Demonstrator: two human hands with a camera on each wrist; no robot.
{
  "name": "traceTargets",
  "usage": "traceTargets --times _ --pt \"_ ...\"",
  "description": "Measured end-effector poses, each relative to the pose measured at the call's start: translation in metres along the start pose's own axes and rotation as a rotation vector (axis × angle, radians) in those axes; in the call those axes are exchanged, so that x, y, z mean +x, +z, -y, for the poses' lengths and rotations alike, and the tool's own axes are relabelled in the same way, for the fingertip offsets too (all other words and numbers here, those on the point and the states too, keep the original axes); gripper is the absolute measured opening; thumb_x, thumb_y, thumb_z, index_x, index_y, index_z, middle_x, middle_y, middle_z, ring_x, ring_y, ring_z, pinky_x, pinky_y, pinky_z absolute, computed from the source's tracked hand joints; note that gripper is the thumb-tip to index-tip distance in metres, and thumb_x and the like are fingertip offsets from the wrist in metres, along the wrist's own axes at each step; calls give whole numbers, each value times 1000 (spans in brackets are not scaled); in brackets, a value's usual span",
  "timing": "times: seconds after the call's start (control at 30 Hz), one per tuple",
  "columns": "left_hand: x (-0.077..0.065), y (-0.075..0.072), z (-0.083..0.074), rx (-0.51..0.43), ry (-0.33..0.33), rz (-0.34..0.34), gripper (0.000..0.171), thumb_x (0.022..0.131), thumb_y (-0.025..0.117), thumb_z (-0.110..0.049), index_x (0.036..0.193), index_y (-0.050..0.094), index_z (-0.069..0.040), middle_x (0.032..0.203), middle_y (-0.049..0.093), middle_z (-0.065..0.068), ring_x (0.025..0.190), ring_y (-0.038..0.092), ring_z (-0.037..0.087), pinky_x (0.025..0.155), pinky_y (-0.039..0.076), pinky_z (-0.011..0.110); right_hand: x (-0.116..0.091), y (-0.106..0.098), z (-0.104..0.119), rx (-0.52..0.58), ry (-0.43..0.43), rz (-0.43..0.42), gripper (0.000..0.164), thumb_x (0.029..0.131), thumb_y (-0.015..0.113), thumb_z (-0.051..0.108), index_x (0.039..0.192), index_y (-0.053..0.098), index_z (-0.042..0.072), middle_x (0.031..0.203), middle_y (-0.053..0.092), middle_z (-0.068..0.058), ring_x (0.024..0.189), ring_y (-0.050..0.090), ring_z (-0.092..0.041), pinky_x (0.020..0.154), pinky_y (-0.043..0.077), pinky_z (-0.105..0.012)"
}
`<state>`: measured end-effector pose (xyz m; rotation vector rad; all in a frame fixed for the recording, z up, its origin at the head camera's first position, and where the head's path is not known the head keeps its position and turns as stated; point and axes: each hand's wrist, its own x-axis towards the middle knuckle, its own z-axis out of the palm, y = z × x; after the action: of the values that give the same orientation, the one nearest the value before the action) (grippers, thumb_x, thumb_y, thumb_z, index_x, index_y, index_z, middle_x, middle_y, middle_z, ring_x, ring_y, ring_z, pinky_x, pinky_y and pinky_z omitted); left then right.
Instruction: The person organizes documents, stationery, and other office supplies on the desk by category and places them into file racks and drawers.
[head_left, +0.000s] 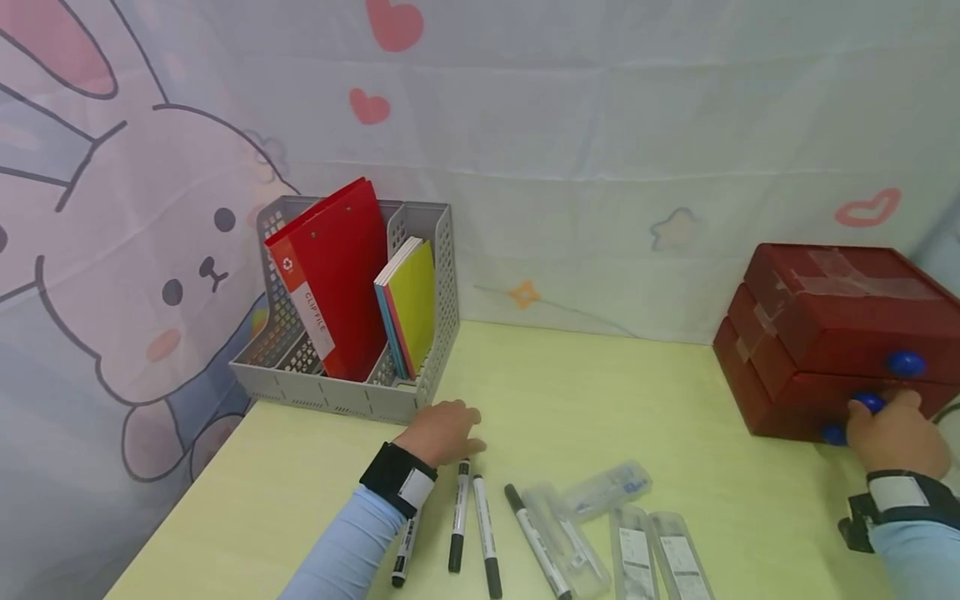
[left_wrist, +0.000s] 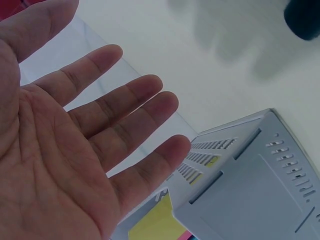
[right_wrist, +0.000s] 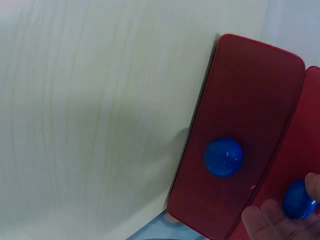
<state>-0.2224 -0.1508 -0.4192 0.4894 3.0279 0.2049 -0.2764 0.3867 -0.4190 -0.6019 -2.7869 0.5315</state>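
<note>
At the right, my right hand (head_left: pixel 900 435) pinches the blue knob (right_wrist: pixel 296 201) on the middle drawer of a dark red three-drawer box (head_left: pixel 877 333). Thumb and fingers lie on either side of that knob in the right wrist view. The bottom drawer's knob (right_wrist: pixel 223 157) shows beside it, and the upper drawer's knob (head_left: pixel 907 363) is above. My left hand (head_left: pixel 441 433) hovers over the table with fingers spread and nothing in them, as the left wrist view (left_wrist: pixel 65 145) shows. It is between the grey file rack (head_left: pixel 322 395) and the black-capped markers (head_left: pixel 460 517).
In the rack stand a red clip file (head_left: pixel 348 292) and thin notebooks (head_left: pixel 415 308). Several clear plastic cases (head_left: pixel 632 554) lie on the pale yellow table (head_left: pixel 592 392), beside another marker (head_left: pixel 536 537). A printed cloth (head_left: pixel 600 167) hangs behind.
</note>
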Motion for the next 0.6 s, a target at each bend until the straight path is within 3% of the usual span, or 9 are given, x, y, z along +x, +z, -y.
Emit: traceTargets --times 0.33,0.6 --pt "-3 -3 -5 5 30 -20 39 90 73 -31 119 70 -6 108 70 10 95 65 25 78 55 41 -23 -6 -2 21 -26 -31 51 101 41 21 122 33 -24 84 52 -44 78 56 -60 53 43 -55" --pt "-4 -2 -8 3 61 -20 38 90 73 -30 118 70 -4 105 69 11 94 66 26 76 55 40 -52 -11 -13 45 62 17 50 96 40 20 120 31 -23 87 47 -42 69 54 -49 56 45 -52"
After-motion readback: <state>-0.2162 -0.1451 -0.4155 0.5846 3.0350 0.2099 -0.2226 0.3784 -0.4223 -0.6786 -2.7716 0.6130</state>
